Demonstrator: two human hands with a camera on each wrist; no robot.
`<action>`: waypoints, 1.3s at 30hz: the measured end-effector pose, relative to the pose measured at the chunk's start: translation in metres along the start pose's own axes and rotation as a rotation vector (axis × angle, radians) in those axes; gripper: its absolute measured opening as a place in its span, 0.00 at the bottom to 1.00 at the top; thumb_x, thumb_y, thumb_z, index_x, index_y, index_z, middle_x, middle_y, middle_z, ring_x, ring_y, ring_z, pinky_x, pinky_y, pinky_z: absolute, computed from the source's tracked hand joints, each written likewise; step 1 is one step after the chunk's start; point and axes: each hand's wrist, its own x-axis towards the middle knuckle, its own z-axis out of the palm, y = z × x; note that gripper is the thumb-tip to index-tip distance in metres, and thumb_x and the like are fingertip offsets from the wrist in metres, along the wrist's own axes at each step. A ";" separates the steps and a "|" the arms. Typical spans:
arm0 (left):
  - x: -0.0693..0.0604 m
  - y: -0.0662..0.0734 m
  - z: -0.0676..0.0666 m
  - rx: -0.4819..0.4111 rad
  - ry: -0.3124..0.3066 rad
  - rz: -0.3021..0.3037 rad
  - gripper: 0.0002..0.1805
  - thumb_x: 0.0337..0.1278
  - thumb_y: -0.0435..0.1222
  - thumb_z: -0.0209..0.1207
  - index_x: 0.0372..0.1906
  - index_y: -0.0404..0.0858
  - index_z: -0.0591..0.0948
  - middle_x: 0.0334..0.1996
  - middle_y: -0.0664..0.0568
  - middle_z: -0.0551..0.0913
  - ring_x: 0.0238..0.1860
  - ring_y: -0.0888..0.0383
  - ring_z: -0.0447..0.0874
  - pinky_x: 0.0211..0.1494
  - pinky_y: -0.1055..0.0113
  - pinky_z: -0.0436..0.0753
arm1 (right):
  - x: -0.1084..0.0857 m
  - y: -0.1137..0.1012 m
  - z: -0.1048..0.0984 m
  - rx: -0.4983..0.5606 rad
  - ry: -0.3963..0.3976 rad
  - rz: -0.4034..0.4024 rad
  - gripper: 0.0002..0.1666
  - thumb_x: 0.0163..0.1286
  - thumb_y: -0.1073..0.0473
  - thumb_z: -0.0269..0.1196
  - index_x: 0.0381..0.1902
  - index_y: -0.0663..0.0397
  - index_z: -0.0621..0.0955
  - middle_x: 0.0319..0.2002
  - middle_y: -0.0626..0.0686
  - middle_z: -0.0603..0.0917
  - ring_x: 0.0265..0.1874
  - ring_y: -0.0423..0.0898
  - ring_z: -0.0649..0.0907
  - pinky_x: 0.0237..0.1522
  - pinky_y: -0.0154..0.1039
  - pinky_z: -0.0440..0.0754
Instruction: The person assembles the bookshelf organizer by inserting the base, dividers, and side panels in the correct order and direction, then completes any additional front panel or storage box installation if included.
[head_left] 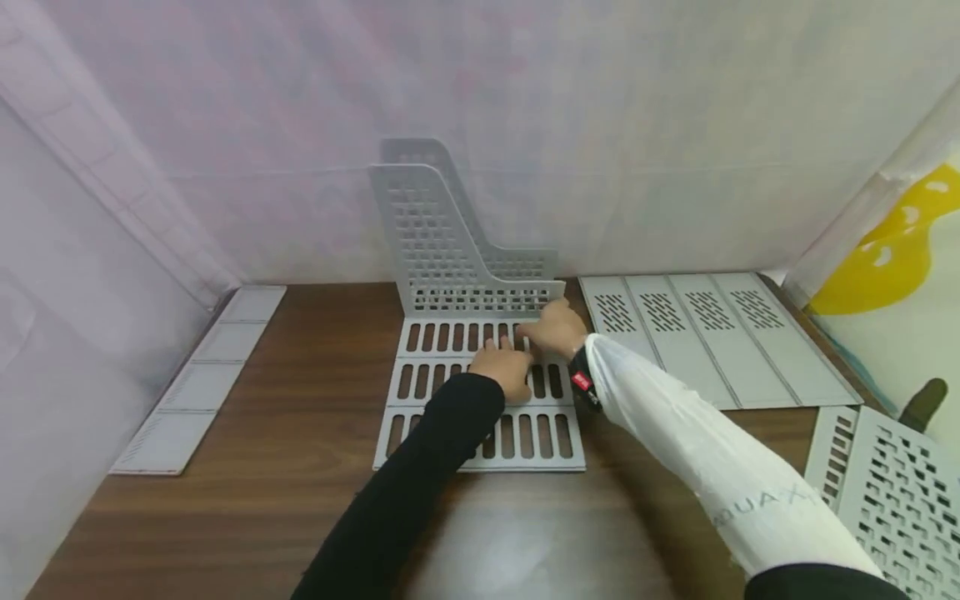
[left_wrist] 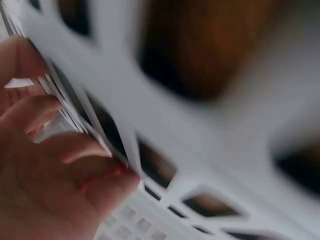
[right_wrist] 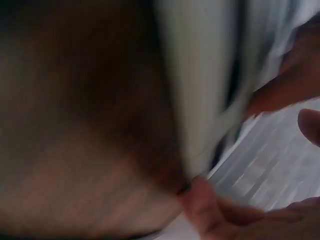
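A pale grey slotted panel [head_left: 480,465], marked by cross lines, lies on the brown table. Behind it stand two magazine-file side panels [head_left: 442,242], one behind the other, with curved fronts and rows of small holes. My left hand [head_left: 504,368] rests on the slotted panel; its bent fingertips [left_wrist: 122,182] touch the surface in the left wrist view. At the panel's right edge, by the low corner of the front side panel, my right hand [head_left: 557,327] grips the rim. A right fingertip [right_wrist: 200,192] meets the edge in the blurred right wrist view.
Grey panels [head_left: 705,342] with slanted slots lie side by side at the right. A narrow strip of panels [head_left: 198,383] lies at the left. Perforated panels [head_left: 892,492] are at the lower right. A whitish sheet [head_left: 600,125] hangs behind the table.
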 end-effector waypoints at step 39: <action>0.012 0.001 -0.002 0.007 -0.045 -0.025 0.36 0.64 0.45 0.52 0.75 0.54 0.53 0.73 0.32 0.52 0.72 0.29 0.50 0.71 0.41 0.61 | -0.032 0.111 -0.040 -0.223 -0.301 -0.335 0.42 0.76 0.49 0.46 0.72 0.73 0.46 0.74 0.69 0.38 0.74 0.67 0.39 0.73 0.61 0.39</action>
